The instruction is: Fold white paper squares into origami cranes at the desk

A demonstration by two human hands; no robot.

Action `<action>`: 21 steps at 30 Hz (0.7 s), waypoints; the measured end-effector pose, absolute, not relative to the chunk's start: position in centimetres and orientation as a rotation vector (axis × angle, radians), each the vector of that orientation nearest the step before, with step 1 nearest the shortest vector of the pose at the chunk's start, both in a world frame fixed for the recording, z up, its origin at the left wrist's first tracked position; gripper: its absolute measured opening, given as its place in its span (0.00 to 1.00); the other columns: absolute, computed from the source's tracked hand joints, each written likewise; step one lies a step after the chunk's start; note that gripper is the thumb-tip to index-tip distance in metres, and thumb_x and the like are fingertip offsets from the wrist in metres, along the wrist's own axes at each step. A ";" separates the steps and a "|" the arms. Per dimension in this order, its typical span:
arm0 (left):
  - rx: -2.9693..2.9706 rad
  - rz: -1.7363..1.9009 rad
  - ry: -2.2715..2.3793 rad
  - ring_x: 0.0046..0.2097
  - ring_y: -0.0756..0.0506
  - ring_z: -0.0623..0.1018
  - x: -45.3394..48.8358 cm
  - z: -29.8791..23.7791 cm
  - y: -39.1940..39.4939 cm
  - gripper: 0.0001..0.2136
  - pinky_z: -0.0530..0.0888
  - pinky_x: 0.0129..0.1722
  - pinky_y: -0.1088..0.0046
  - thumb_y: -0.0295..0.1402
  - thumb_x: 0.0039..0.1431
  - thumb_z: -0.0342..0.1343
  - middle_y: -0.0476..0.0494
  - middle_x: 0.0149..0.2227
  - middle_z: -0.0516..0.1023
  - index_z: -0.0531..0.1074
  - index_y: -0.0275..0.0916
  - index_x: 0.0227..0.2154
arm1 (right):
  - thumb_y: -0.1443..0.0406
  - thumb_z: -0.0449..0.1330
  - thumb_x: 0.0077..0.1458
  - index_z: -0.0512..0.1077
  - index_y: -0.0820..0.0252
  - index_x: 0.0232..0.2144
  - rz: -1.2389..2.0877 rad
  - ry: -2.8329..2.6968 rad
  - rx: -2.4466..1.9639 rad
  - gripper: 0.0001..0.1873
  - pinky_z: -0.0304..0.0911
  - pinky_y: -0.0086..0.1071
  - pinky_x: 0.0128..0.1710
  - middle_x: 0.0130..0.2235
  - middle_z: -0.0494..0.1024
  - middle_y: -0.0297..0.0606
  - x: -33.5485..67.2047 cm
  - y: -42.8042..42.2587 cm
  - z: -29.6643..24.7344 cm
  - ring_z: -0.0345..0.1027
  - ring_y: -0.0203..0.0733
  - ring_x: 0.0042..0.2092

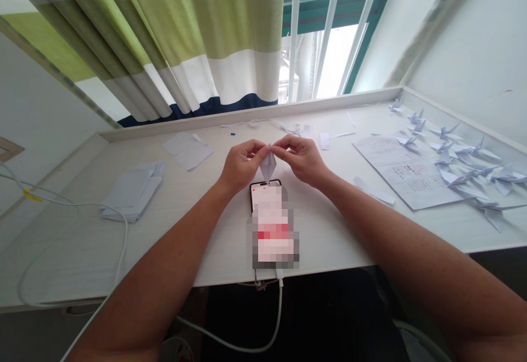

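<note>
Centrally, pinched folded paper [268,169], illegible written sheet [405,174]

Daylight pours in ahead of me through a window [313,19] with a teal frame and slim white upright bars [329,16], so bright that the view outside is washed nearly white, while a curtain [242,11] banded in cream and green, navy at its hem, covers the left side. Pale walls close in on either hand, the left wall [41,99] and the right wall [473,60] both plain. Beneath the window runs a white desk [185,186] with a raised ledge [354,100] along its back, and the space below it sinks into shadow.
</note>
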State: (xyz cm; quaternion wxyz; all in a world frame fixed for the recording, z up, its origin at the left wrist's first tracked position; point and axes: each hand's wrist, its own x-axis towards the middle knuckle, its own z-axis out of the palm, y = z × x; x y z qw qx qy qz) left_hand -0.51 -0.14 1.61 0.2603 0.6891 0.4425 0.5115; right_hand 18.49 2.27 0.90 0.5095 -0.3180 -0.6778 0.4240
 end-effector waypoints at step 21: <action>1.609 1.293 0.975 0.32 0.43 0.86 -0.1 1.3 -0.5 0.22 0.82 0.33 0.69 0.54 0.60 0.68 0.41 0.33 0.86 0.81 0.36 0.37 | 0.51 0.78 0.49 0.84 0.57 0.34 1.153 -1.529 -0.678 0.18 0.76 0.40 0.42 0.35 0.85 0.37 18.6 2.3 0.8 0.77 0.42 0.39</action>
